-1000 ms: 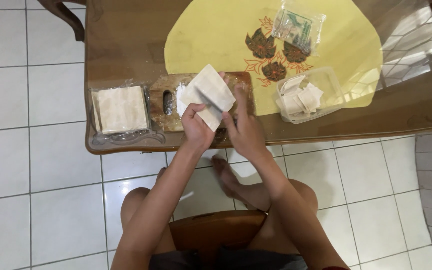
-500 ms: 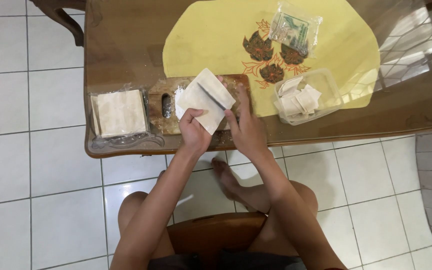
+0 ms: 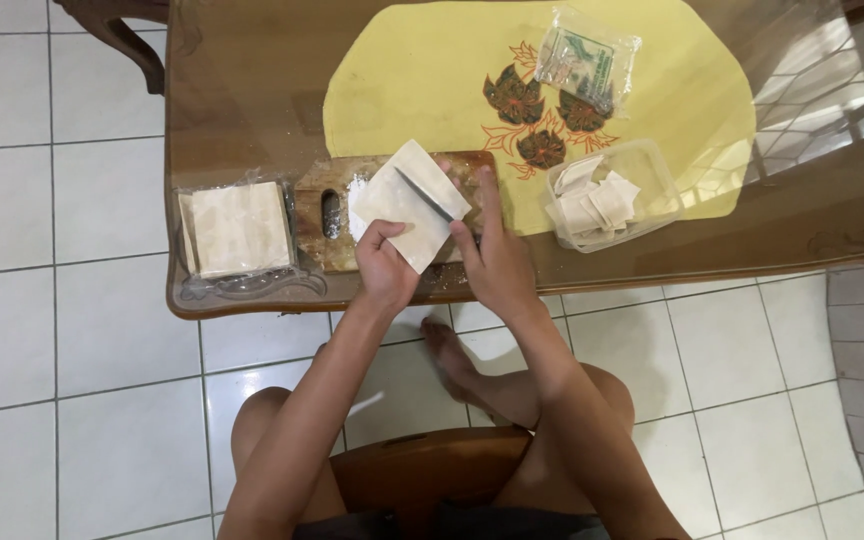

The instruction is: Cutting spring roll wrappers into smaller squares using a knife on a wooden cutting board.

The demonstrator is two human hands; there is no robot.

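A pale square dough sheet [image 3: 407, 200] lies tilted on a wooden cutting board [image 3: 327, 245] near the table's front edge. My left hand [image 3: 384, 262] presses down the sheet's near corner. My right hand [image 3: 492, 255] grips a knife whose dark blade [image 3: 424, 195] lies diagonally across the sheet. A stack of the same square sheets [image 3: 237, 228] rests in open clear plastic to the left of the board. Right of the board, a clear plastic tub [image 3: 652, 165] holds several cut pieces.
The glass-topped wooden table [image 3: 252, 90] carries a yellow placemat [image 3: 432, 70] with a leaf pattern and a small clear packet [image 3: 587, 55] at the back. A wooden chair leg [image 3: 122, 30] stands at the far left. White tiled floor surrounds my seat.
Both hands stay on the sheet with the blade across it; only small shifts of the hands and of the view show.
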